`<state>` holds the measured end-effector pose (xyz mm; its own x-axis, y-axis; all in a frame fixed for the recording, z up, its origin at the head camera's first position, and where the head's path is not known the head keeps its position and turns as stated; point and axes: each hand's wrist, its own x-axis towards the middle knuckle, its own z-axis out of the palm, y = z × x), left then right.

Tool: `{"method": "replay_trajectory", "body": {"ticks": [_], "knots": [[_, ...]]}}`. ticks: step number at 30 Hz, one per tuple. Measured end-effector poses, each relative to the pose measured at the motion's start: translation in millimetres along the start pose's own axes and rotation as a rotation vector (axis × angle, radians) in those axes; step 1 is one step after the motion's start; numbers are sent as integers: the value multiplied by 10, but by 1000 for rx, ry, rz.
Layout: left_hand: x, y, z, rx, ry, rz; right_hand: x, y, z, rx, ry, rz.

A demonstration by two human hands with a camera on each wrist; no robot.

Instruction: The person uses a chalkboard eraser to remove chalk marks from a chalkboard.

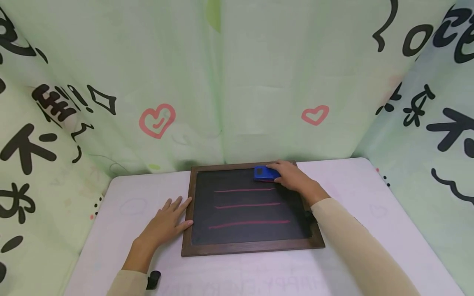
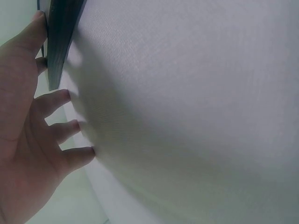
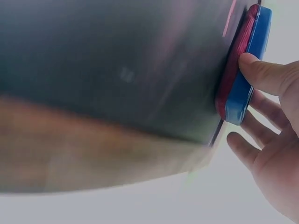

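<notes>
A blackboard (image 1: 255, 248) in a brown wooden frame lies on the white table, with three pink chalk lines (image 1: 248, 205) across its dark surface. My right hand (image 1: 292, 176) grips a blue eraser (image 1: 263, 173) near the board's top right, above the uppermost line. In the right wrist view, the thumb (image 3: 261, 72) presses along one side of the eraser, whose dark red felt pad (image 3: 233, 70) faces the board. Fingers spread, my left hand (image 1: 163, 224) touches the left side of the frame. Its other fingertips (image 2: 86, 151) rest on the tabletop in the left wrist view.
The white table (image 1: 370, 205) reaches beyond the board on both sides. Behind it hangs a pale green curtain (image 1: 259, 82) with red hearts and black lettering, which also closes in the left and right. A black wrist strap (image 1: 153, 280) shows at the left sleeve.
</notes>
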<state>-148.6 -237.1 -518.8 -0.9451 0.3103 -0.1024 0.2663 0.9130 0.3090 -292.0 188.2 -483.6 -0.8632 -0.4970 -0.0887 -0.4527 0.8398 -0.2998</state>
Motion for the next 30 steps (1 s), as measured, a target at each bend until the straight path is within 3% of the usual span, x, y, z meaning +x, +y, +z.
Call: {"method": "replay_trajectory", "body": {"ticks": [12,21,30], "knots": [[-3,5,-3,12,-5,-5,-137,213,-75,39,10,38],[-2,8,10,11,9,6,-152,208,-70,20,10,18],[-2,18,16,11,14,4,-290,174,-48,-14,16,-20]]}}
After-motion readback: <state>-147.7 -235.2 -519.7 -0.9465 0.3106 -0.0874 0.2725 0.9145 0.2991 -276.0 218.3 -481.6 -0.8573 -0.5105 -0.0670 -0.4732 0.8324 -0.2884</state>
